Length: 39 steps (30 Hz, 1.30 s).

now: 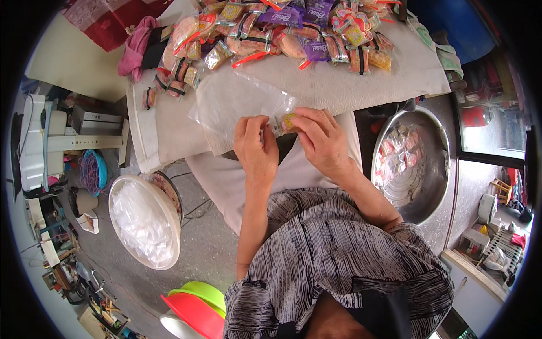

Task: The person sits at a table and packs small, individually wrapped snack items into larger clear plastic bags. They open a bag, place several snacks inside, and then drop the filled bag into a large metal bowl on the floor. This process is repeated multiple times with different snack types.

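A clear plastic bag lies on the pale cloth-covered table, its near corner reaching my hands. My left hand pinches the bag at its near edge, thumb against curled fingers. Between the fingertips of my right hand is a small yellow-printed wrapped packet, held right beside the bag's corner. Whether the packet is partly inside the bag cannot be told. Farther back spreads a heap of wrapped snack packets, with purple packets and black-banded packets among them. Several loose packets sit left of the bag.
On the right, a large metal basin holds filled clear bags. A cream basin of clear plastic bags stands on the left. Red and green basins are behind it. A pink cloth hangs at the table's left side.
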### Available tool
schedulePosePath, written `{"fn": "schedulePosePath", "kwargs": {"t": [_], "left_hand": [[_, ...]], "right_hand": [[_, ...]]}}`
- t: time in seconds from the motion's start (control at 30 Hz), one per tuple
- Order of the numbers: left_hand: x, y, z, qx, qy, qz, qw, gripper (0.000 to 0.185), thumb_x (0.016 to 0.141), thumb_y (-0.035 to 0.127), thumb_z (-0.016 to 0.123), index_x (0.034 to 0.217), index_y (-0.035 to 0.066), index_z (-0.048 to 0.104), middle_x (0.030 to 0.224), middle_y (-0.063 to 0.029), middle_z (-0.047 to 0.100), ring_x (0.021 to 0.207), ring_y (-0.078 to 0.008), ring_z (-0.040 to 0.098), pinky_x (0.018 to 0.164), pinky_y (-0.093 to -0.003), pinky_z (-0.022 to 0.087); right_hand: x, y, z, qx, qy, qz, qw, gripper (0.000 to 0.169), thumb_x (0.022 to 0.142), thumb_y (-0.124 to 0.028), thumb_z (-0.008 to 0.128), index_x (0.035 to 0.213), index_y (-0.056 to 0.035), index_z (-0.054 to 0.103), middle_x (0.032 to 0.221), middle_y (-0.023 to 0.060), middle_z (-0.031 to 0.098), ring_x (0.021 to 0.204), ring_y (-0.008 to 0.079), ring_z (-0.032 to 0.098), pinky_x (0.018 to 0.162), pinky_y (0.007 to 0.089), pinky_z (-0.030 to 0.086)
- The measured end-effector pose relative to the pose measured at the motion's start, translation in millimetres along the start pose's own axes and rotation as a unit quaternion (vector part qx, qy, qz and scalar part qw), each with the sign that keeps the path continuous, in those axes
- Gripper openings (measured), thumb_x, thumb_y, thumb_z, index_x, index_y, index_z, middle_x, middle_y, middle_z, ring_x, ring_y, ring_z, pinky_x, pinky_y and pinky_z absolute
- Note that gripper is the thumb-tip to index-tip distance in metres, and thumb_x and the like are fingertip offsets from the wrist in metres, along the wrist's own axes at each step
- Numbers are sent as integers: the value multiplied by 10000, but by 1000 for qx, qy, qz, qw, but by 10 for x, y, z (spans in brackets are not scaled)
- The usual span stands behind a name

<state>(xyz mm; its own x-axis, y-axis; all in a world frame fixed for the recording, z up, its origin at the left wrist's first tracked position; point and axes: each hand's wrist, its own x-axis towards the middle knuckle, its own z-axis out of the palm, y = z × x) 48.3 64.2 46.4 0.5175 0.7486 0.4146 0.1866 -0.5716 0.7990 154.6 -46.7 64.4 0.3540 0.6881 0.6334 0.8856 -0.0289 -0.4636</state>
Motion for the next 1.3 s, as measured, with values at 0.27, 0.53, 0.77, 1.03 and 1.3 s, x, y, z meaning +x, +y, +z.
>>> {"fn": "schedulePosePath", "kwargs": {"t": [0.27,0.53,0.77,1.03,1.3], "left_hand": [[21,5,0,-27,20,5,999,168,792,-101,562,925,-6,605,838,-117,594,682,-200,585,619,-286,464],[-15,40,89,14,22,76,997,213,756,-89,582,939,18,599,865,-135,586,796,-317,566,681,-388,456],[-66,17,78,-28,6,52,998,204,772,-73,581,951,22,608,887,-125,575,809,-310,559,694,-388,455],[-14,23,-9,-42,-8,73,996,170,793,-48,576,944,18,619,880,-121,572,793,-298,555,703,-371,453],[271,-40,-239,-60,12,13,998,111,823,18,615,931,-4,627,825,-115,591,666,-228,565,592,-316,455]], "right_hand": [[-148,71,180,25,38,37,998,397,653,114,647,1026,-20,616,960,101,510,813,265,573,641,343,509],[-138,29,402,9,42,14,999,416,656,102,616,1060,9,584,967,126,500,816,302,545,647,371,480],[-243,-35,323,70,-35,6,997,387,690,33,603,1074,41,561,1145,175,554,1111,345,527,887,432,443],[-27,-55,401,-46,-96,-13,994,304,742,-146,616,1024,-33,613,1116,82,574,1043,300,489,883,426,371],[39,-86,511,-129,-112,-5,985,386,644,-145,667,1008,-24,631,1120,87,541,974,286,464,760,408,346]]}}
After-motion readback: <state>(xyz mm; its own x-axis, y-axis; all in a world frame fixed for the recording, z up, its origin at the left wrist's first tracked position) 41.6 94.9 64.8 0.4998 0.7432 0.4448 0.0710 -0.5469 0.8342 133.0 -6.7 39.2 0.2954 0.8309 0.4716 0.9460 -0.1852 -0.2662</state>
